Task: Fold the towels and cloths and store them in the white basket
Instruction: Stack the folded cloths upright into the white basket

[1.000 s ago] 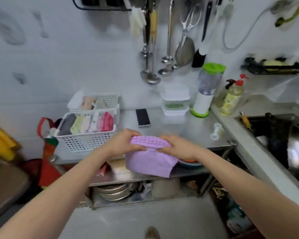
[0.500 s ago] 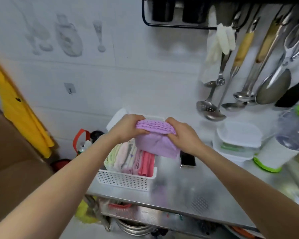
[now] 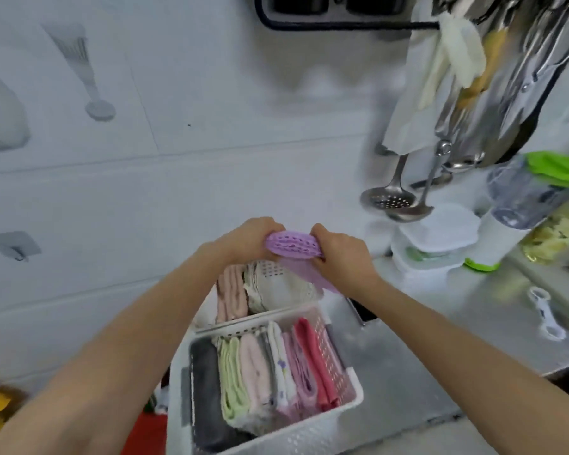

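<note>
1. Left hand (image 3: pixel 247 239) and right hand (image 3: pixel 340 254) both grip the folded purple cloth (image 3: pixel 291 247), fingers curled over its top edge, one hand at each end.
2. Cloth is held in the air, above the far white basket (image 3: pixel 296 284); its lower part hangs down behind the right hand. Textured fold faces the camera.
3. Near white basket (image 3: pixel 339 407) sits on the steel desk (image 3: pixel 408 372) at its left end, below and nearer than the hands. Not touched by either hand.
4. Near basket holds a row of folded cloths standing on edge, left to right: grey cloth (image 3: pixel 206 382), light green cloth (image 3: pixel 232 379), pale pink cloth (image 3: pixel 255 372), white patterned cloth (image 3: pixel 281 366), lilac-pink cloth (image 3: pixel 301 366), red cloth (image 3: pixel 316 359).
5. Far basket is just behind the near one, against the wall; holds a peach cloth (image 3: pixel 231 297) at left and cream cloths (image 3: pixel 276 287) at right.
6. Right of the hands, on the desk: stacked lidded plastic containers (image 3: pixel 434 247), then a blender (image 3: pixel 519 205) with green lid and base.
7. Ladles and a slotted spoon (image 3: pixel 386 197) hang on the wall above the containers; blurred.
8. Small white tool (image 3: pixel 546 313) lies on the desk at far right. A dark flat object shows partly under the right forearm; cannot tell what it is.
</note>
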